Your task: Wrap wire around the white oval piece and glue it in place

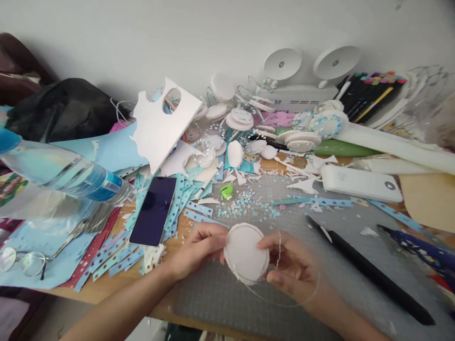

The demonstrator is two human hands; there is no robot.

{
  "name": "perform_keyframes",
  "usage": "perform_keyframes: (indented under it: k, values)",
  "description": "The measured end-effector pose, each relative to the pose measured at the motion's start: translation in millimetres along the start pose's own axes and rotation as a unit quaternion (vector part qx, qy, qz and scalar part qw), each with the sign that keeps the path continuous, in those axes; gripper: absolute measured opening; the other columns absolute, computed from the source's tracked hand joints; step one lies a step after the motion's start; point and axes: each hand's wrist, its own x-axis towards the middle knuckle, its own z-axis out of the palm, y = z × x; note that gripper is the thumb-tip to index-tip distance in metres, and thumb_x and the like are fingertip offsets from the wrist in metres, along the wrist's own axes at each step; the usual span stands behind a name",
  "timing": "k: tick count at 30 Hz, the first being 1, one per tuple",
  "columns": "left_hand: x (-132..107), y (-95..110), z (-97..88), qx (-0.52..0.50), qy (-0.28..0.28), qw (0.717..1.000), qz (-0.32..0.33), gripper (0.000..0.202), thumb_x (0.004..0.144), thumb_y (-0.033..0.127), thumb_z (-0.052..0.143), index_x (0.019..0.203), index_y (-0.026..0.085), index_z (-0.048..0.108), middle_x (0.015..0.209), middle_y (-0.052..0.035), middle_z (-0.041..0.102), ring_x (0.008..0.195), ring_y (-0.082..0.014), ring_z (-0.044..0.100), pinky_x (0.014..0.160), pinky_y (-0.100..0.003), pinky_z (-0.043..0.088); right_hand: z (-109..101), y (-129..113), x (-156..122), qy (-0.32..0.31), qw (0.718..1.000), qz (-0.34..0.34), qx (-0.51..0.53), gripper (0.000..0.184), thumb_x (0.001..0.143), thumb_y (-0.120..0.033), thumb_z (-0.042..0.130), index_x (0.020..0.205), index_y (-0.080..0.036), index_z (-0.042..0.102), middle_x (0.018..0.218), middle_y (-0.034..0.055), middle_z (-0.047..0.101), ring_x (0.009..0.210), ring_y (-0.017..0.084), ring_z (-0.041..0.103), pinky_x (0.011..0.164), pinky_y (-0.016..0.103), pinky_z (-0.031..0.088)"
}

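A round white foam disc (245,252) is held over the grey cutting mat (249,308) between both hands. My left hand (199,248) grips the disc's left edge with closed fingers. My right hand (293,270) pinches its right edge and a thin clear strip or wire (279,248) that loops round the disc and trails below the hand.
A dark phone (153,210) lies left of the hands among blue paper strips. A water bottle (60,173) lies on its side at left, glasses (21,260) below it. A black ruler (369,272), a white power bank (360,183), marker pens (369,94) and several finished white discs (302,137) lie to the right and behind.
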Motion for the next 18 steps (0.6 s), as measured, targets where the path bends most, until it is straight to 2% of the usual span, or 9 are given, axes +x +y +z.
perform_keyframes:
  k: [5, 8, 11, 13, 14, 16, 18]
  values:
    - [0, -2, -2.8, 0.051, -0.004, 0.999, 0.017, 0.052, 0.079, 0.055, 0.065, 0.049, 0.014, 0.054, 0.049, 0.0008, 0.048, 0.05, -0.0095, 0.039, 0.052, -0.023, 0.029, 2, -5, 2, 0.046, 0.998, 0.008, -0.032, 0.024, 0.078, -0.039, 0.076, 0.093, -0.025, 0.063, 0.077, 0.0006, 0.059, 0.065, 0.014, 0.057, 0.056, 0.022, 0.047]
    - [1, -3, -3.5, 0.062, -0.004, 0.998, 0.026, 0.053, 0.084, 0.054, 0.06, 0.051, 0.014, 0.055, 0.049, 0.0014, 0.046, 0.049, -0.009, 0.037, 0.051, -0.023, 0.028, 2, -7, 3, 0.05, 0.998, 0.016, -0.032, 0.025, 0.078, -0.041, 0.075, 0.091, -0.024, 0.062, 0.074, -0.0003, 0.059, 0.062, 0.013, 0.056, 0.055, 0.022, 0.046]
    - [2, -2, -1.0, 0.036, 0.006, 0.998, 0.053, 0.047, 0.087, 0.054, 0.057, 0.062, 0.014, 0.059, 0.058, 0.0008, 0.049, 0.056, -0.0108, 0.044, 0.058, -0.023, 0.035, 2, -6, 4, 0.048, 0.999, 0.017, 0.006, 0.028, 0.079, -0.044, 0.074, 0.091, -0.023, 0.06, 0.07, -0.0007, 0.06, 0.059, 0.012, 0.054, 0.052, 0.021, 0.044]
    - [2, -1, 2.4, 0.002, -0.006, 0.994, 0.108, 0.039, 0.08, 0.055, 0.066, 0.086, 0.017, 0.065, 0.079, -0.0025, 0.06, 0.075, -0.0154, 0.054, 0.071, -0.025, 0.042, 1, -4, 3, 0.046, 0.998, 0.019, 0.042, 0.029, 0.079, -0.045, 0.074, 0.093, -0.023, 0.059, 0.07, -0.0005, 0.06, 0.059, 0.012, 0.055, 0.053, 0.021, 0.044]
    - [3, -1, 4.2, -0.011, -0.021, 0.991, 0.135, 0.046, 0.073, 0.054, 0.074, 0.102, 0.019, 0.064, 0.096, -0.0052, 0.062, 0.088, -0.019, 0.057, 0.079, -0.028, 0.044, 2, -2, 3, 0.042, 0.997, 0.024, 0.062, 0.029, 0.08, -0.043, 0.074, 0.093, -0.023, 0.059, 0.071, -0.0005, 0.061, 0.06, 0.011, 0.055, 0.054, 0.021, 0.044]
    - [3, -1, 6.8, -0.015, -0.053, 0.986, 0.158, 0.08, 0.059, 0.046, 0.087, 0.128, 0.025, 0.054, 0.128, -0.0098, 0.055, 0.113, -0.0265, 0.053, 0.093, -0.033, 0.042, 3, 1, 2, 0.021, 0.994, 0.041, 0.1, 0.026, 0.081, -0.04, 0.074, 0.095, -0.024, 0.059, 0.074, -0.0016, 0.061, 0.064, 0.01, 0.056, 0.057, 0.02, 0.045]
    - [4, -3, 7.7, 0.001, -0.08, 0.987, 0.139, 0.094, 0.052, 0.037, 0.092, 0.135, 0.028, 0.051, 0.139, -0.011, 0.05, 0.123, -0.0299, 0.048, 0.099, -0.036, 0.04, 5, 2, 2, -0.001, 0.991, 0.053, 0.126, 0.026, 0.081, -0.039, 0.075, 0.095, -0.025, 0.059, 0.076, -0.0027, 0.06, 0.065, 0.009, 0.056, 0.059, 0.018, 0.046]
